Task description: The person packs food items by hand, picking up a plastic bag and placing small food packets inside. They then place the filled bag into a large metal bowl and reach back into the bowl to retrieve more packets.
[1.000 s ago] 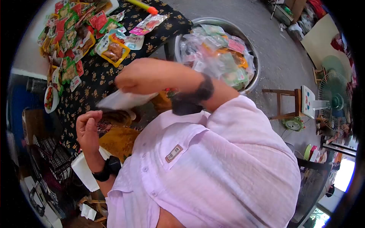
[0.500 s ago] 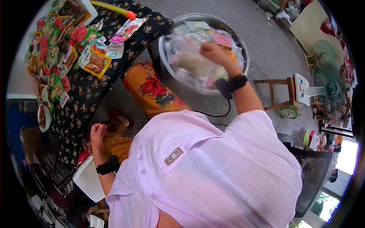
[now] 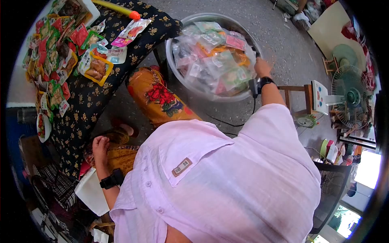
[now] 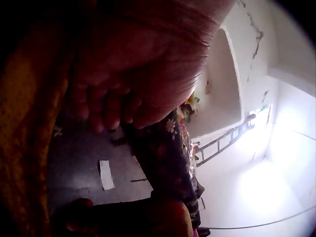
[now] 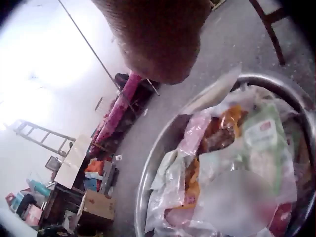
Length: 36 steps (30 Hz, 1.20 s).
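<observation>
My right hand (image 3: pixel 263 68) is at the right rim of a large metal basin (image 3: pixel 172 60) in the head view. Its fingers are hidden, and I cannot tell whether they hold anything. The basin is heaped with clear plastic food packets (image 3: pixel 219 60), some with orange or pink parts. In the right wrist view the right hand (image 5: pixel 160 47) hangs beyond the rim, near a pale packet (image 5: pixel 215 94) leaning over it. My left hand (image 3: pixel 100 146) is beside my lap, fingers loosely curled, holding nothing; its palm shows in the left wrist view.
On the left, a table with a dark flowered cloth (image 3: pixel 117 77) bears a pile of colourful food packets (image 3: pixel 52 52), a yellow-and-orange stick (image 3: pixel 117 9) and a small white bowl (image 3: pixel 45 128). A wooden stool (image 3: pixel 298 95) and a fan (image 3: pixel 351 96) stand right of the basin.
My right hand has moved from in front of my chest, where it had a whitish packet, across the basin to its right rim. My left hand has lowered toward my lap.
</observation>
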Motion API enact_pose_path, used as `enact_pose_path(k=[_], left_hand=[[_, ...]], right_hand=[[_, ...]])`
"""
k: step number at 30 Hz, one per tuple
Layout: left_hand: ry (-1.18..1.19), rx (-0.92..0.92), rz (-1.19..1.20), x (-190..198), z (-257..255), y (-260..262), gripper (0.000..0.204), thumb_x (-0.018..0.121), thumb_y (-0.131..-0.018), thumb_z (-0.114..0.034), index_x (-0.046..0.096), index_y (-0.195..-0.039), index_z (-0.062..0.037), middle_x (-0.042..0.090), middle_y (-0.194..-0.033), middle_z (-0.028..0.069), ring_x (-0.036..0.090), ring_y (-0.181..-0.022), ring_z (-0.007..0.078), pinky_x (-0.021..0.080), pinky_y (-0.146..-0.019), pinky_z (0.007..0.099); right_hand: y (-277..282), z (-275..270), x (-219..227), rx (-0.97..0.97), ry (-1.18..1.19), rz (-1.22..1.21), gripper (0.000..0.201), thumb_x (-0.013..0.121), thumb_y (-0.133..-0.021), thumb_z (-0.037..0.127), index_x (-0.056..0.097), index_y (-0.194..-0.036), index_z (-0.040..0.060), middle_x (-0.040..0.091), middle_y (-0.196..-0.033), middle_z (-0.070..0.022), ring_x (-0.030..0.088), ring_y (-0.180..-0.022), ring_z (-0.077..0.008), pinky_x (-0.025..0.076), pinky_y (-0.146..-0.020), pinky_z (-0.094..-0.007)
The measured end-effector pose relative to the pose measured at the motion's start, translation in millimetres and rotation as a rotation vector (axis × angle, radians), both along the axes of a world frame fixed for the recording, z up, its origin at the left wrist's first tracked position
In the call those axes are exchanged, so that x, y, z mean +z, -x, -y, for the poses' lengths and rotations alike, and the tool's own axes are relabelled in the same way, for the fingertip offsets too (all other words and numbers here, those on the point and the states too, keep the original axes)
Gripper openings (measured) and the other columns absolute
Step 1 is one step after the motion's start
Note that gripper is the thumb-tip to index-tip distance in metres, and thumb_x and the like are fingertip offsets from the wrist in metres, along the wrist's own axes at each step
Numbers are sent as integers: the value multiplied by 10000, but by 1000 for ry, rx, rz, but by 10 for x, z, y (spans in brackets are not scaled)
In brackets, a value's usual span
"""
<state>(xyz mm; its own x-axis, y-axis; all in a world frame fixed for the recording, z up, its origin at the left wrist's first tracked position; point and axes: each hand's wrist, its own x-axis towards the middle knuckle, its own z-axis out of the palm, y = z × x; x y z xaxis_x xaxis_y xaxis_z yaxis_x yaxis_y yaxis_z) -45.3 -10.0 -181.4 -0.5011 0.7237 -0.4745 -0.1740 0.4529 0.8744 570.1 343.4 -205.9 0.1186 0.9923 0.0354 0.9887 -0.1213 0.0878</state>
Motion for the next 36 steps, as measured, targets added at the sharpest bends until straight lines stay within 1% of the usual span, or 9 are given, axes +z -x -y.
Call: enact_pose_path(k=[5,10,11,14,16,18,22,28,36], left_hand=[[-112,136,-1,246,99,29,103,463,-806,-141,459,-876,-66,519,-798,26,499,-749,119,401,-652,225],[-319,335,4,159,719,618,171,479,-797,-138,433,-936,-51,514,-823,43,495,-731,127,409,-623,229],[-253,516,-58,164,830,645,207,488,-781,-118,427,-962,-38,508,-819,47,491,-727,128,406,-606,231],[7,651,-380,-35,1341,752,231,521,-739,-195,497,-934,-74,515,-814,27,484,-664,107,372,-540,215],[91,699,-448,-341,1750,784,214,499,-728,-155,519,-907,-40,531,-804,48,495,-745,153,394,-624,259],[348,611,-837,-545,2041,696,248,493,-711,-160,524,-882,16,548,-832,162,515,-805,250,392,-726,307],[558,512,-960,-733,2346,502,371,535,-656,-184,508,-955,33,517,-961,217,484,-913,334,377,-804,349],[698,428,-738,-935,2406,419,468,557,-673,-222,443,-1057,20,478,-1029,233,469,-944,339,379,-799,355],[722,298,-647,-1043,2380,461,371,527,-723,-262,492,-980,3,529,-930,197,509,-841,338,406,-711,360]], right_hand=[[231,307,-768,134,102,-101,204,385,-716,155,515,-851,72,555,-849,-169,525,-825,-317,396,-682,-435],[1168,388,-680,336,69,-450,185,384,-705,120,497,-809,17,534,-816,-211,499,-811,-357,383,-670,-426],[1423,373,-726,441,69,-510,181,390,-703,114,494,-804,6,530,-809,-218,494,-808,-365,380,-668,-426],[2227,535,-210,642,79,-732,147,442,-718,81,494,-811,-19,530,-734,-179,523,-726,-282,401,-637,-351],[2684,666,24,797,93,-824,128,472,-744,81,507,-821,-15,530,-708,-129,516,-682,-202,404,-616,-288],[3032,817,184,917,-16,-907,124,488,-764,87,520,-840,-5,535,-712,-91,507,-669,-154,404,-608,-255],[3537,1110,476,967,72,-991,133,482,-757,53,516,-869,-9,545,-841,-130,523,-770,-220,405,-692,-288],[3933,1361,644,1325,-172,-780,166,494,-663,-15,515,-828,-5,537,-891,-159,497,-858,-323,381,-770,-370],[3986,1256,395,1389,-238,-739,144,515,-654,18,521,-798,10,545,-867,-140,491,-885,-309,377,-780,-372]])
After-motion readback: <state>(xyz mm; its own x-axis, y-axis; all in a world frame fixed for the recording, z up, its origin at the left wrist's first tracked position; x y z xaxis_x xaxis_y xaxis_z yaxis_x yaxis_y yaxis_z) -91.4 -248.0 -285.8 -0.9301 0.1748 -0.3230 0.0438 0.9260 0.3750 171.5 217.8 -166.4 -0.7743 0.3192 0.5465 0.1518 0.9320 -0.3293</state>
